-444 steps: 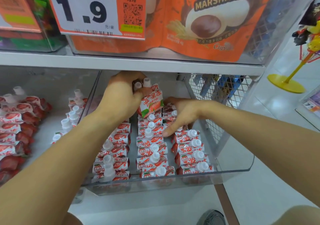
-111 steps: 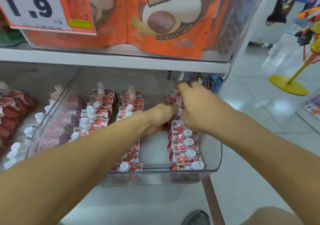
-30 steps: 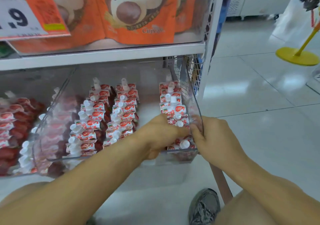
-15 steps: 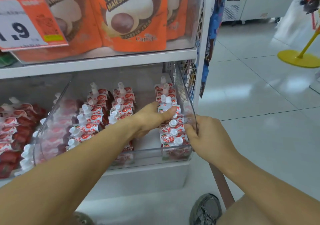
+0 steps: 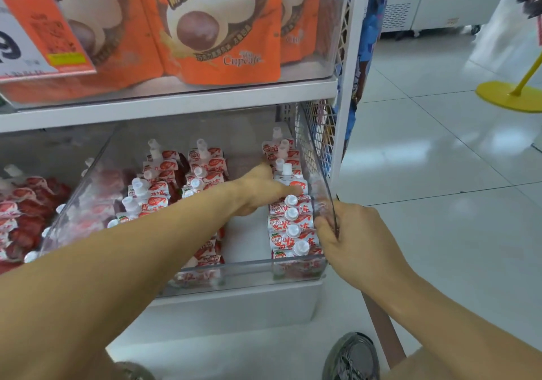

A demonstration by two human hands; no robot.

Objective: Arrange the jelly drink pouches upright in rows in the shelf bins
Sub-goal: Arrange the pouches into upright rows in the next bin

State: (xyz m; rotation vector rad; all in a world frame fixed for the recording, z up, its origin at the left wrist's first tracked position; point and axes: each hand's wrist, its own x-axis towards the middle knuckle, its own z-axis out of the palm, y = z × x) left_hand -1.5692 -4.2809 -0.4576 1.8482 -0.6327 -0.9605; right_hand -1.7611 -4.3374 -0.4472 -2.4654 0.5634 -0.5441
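Observation:
A clear plastic bin [image 5: 252, 272] on the lower shelf holds white-and-red jelly drink pouches with white caps, standing upright in rows. The right row [image 5: 289, 221] runs along the bin's right wall. Two more rows [image 5: 181, 180] stand at the left and middle. My left hand [image 5: 261, 192] reaches into the bin, its fingers lying against a pouch in the right row. My right hand [image 5: 349, 236] grips the bin's right wall near the front corner, fingers curled over the rim.
A second bin [image 5: 23, 221] of darker red pouches sits to the left. Orange marshmallow bags [image 5: 217, 28] fill the shelf above, behind a price tag [image 5: 26, 36]. A wire mesh panel [image 5: 319, 139] closes the shelf's right side. My shoe [image 5: 352, 356] is on the tiled floor.
Since a second ago the bin has slid back into the shelf. My left hand moved from the front pouches to deeper in the right row. My right hand stays on the bin's right wall.

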